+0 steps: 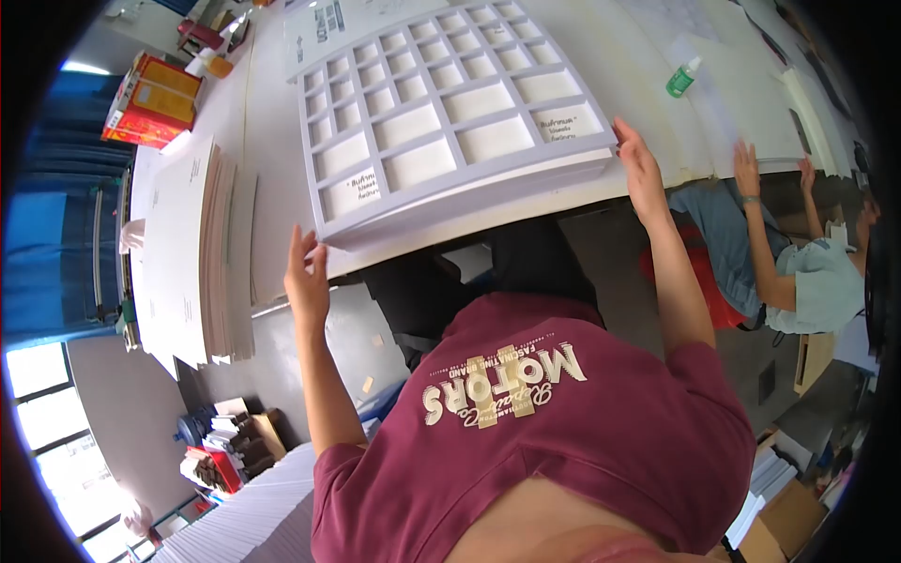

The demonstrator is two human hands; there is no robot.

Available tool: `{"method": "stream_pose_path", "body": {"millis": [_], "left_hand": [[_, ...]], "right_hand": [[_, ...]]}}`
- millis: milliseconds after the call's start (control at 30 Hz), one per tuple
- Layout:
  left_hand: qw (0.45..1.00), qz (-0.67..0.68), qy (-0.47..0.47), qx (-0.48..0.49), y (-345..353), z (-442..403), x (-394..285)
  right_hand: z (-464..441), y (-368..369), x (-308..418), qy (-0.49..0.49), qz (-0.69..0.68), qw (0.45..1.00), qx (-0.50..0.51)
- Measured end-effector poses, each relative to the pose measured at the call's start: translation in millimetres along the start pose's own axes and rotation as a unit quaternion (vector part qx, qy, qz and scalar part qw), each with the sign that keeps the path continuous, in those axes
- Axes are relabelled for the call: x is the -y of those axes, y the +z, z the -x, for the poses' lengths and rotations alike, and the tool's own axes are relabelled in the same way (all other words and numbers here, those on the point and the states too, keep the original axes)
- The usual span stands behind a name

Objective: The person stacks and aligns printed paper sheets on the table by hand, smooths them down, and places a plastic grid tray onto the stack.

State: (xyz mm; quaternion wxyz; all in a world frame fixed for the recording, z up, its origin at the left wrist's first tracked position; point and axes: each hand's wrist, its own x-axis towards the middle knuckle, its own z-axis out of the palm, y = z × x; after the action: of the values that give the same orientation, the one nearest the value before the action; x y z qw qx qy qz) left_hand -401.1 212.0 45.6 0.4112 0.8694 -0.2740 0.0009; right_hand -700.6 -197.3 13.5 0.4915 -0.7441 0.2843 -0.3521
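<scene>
A white divided grid tray (398,210) with many square and rectangular compartments lies on the table in front of me. Black printing shows in two of its near corner compartments. Beneath its near right side, a white layer (563,173) sticks out. My left hand (307,279) is by the tray's near left corner, fingers stretched and apart, holding nothing; whether the fingertips touch the edge I cannot tell. At the near right corner is my right hand (642,176), its fingers extended along the side and close against the edge, not wrapped round it.
A tall stack of white boards (202,253) stands on the left, with a red and yellow box (155,98) behind it. A green bottle (683,77) lies right of the tray. Further right, a co-worker (798,263) sits at the same white table (648,131).
</scene>
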Motion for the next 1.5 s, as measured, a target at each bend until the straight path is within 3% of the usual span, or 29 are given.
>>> {"method": "stream_pose_path", "body": {"millis": [67,167,233,300,400,567,633,667,700,767,800,833,867,900,967,1067,1167,1300,1400,1500], "left_hand": [[0.995,-0.070,0.067,0.028,7,3,-14],[0.982,-0.178,0.056,0.028,11,0,-22],[0.983,-0.172,0.065,0.004,13,-3,-18],[0.985,-0.169,0.033,0.021,9,-5,-19],[0.983,-0.174,0.049,-0.018,11,-5,-22],[0.988,-0.146,0.049,0.006,7,-10,-22],[0.988,-0.151,0.032,0.015,3,-12,-23],[0.987,-0.155,0.009,0.036,-2,-13,-18],[0.978,-0.202,-0.010,0.052,-7,-14,-18],[0.979,-0.193,0.043,0.043,-27,-15,-23],[0.972,-0.233,0.033,0.007,-42,-20,-20],[0.951,-0.287,0.045,-0.104,-63,-26,-10],[0.917,-0.336,0.058,-0.206,-85,-31,4],[0.872,-0.381,0.071,-0.299,-104,-34,14],[0.753,-0.561,-0.037,-0.341,-150,-30,37],[0.798,-0.524,-0.263,-0.138,-184,-7,48],[0.806,-0.546,-0.219,-0.070,-192,1,47],[0.880,-0.431,-0.184,-0.074,-220,2,51],[0.892,-0.393,-0.222,-0.021,-236,-9,32],[0.879,-0.456,-0.140,-0.012,-236,-8,42]], "right_hand": [[5,7,0,0.001,0.034,0.999,0.041],[10,14,8,-0.009,0.135,0.990,0.029],[13,16,16,-0.021,0.219,0.975,0.019],[14,17,22,-0.044,0.218,0.975,0.003],[18,15,22,-0.060,0.234,0.970,-0.015],[18,15,15,-0.086,0.246,0.964,-0.051],[19,14,13,-0.030,0.243,0.969,-0.033],[16,12,-13,-0.007,0.140,0.990,-0.032],[17,10,-2,0.021,0.154,0.988,-0.018],[10,-14,-41,0.029,0.206,0.978,0.014],[7,-24,-62,-0.010,0.147,0.989,0.017],[5,-32,-70,-0.046,0.116,0.992,0.030],[5,-36,-71,-0.021,0.062,0.997,0.027],[4,-46,-71,0.008,0.012,1.000,0.024],[2,-55,-74,0.026,0.039,0.999,-0.002],[-3,-66,-92,0.031,0.040,0.999,-0.016],[-4,-51,-71,0.028,0.069,0.997,-0.014],[-19,-45,-53,0.037,0.022,0.998,-0.038],[-26,-48,-44,0.032,0.030,0.998,-0.053],[-23,-45,-47,0.043,0.002,0.997,-0.061]]}}
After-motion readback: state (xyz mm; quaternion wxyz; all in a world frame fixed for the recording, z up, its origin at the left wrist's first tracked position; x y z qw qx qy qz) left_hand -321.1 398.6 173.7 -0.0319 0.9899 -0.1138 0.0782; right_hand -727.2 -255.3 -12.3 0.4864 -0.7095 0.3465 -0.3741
